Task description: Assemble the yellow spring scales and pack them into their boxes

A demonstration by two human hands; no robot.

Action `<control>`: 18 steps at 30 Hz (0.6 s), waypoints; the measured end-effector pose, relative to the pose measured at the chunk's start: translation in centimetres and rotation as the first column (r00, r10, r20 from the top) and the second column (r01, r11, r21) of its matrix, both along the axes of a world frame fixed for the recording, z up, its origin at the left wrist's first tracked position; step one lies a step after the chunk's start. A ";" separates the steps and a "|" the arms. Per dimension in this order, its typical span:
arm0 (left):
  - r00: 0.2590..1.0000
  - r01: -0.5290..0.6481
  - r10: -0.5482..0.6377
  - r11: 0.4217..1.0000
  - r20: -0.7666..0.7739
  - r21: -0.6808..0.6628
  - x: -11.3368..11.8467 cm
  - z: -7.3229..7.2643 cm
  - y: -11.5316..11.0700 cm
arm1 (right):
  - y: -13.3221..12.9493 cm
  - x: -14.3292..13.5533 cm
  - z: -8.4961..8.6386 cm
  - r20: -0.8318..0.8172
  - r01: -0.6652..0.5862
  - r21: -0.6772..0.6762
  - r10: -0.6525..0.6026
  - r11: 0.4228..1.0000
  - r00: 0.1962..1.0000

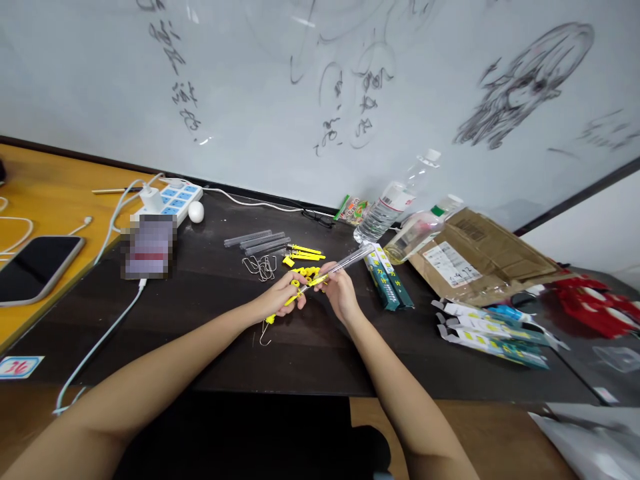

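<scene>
My left hand (283,296) is closed around a yellow plastic rod (295,296), with a yellow end piece and a thin metal hook (265,332) hanging below it. A clear plastic tube (353,259) is gripped in my right hand (342,293), slanting up to the right. The rod and the tube are in line, and the rod's tip appears to be at the tube's lower end. Just beyond my hands lie small yellow parts (309,271) and several yellow rods (306,253). Wire hooks (260,267) and clear tubes (265,243) are further left.
Two bottles (387,208) lean near the whiteboard, beside a cardboard parcel (480,250). Green boxes (387,280) and opened boxes (493,333) lie to the right. At left are a power strip (183,199), a blurred-out phone (149,247), a white cable (95,327) and a black phone (40,267).
</scene>
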State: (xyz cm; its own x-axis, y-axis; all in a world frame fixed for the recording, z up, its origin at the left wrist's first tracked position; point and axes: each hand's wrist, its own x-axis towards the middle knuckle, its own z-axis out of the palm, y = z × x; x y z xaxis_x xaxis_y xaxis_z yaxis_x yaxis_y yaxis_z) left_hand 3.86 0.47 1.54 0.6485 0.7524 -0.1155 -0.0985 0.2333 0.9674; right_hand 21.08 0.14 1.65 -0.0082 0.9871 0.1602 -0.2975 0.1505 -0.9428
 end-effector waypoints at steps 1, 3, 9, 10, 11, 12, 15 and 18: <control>1.000 0.004 -0.004 1.000 -0.004 -0.003 0.0 0.0 0.0 | 0.0 0.0 0.0 0.000 -0.003 0.000 0.003 1.000 1.000; 1.000 0.013 -0.013 1.000 -0.007 -0.002 0.0 0.1 -0.1 | 0.0 0.1 0.0 0.005 -0.017 0.004 0.017 1.000 1.000; 1.000 0.014 -0.015 0.999 0.025 0.047 0.0 0.0 -0.3 | -0.4 -0.3 0.0 0.058 -0.118 -0.024 0.119 0.993 0.991; 0.999 0.012 -0.014 0.998 0.043 0.056 0.0 -0.1 -0.3 | -0.5 -0.3 0.0 0.064 -0.131 -0.026 0.133 0.991 0.989; 0.998 0.010 -0.014 0.998 0.063 0.065 0.1 -0.2 -0.3 | -0.5 -0.4 0.0 0.069 -0.146 -0.027 0.147 0.989 0.987; 0.997 0.009 -0.015 0.997 0.082 0.074 0.1 -0.3 -0.3 | -0.5 -0.4 0.0 0.073 -0.160 -0.028 0.162 0.987 0.984; 0.993 0.021 -0.032 0.995 0.110 0.098 0.2 -0.6 -0.2 | -0.5 -0.3 -0.2 0.081 -0.188 -0.019 0.188 0.982 0.979; 0.993 0.044 -0.057 0.991 0.101 0.126 0.3 -0.9 0.0 | -0.3 -0.2 -0.3 0.070 -0.183 -0.012 0.183 0.983 0.981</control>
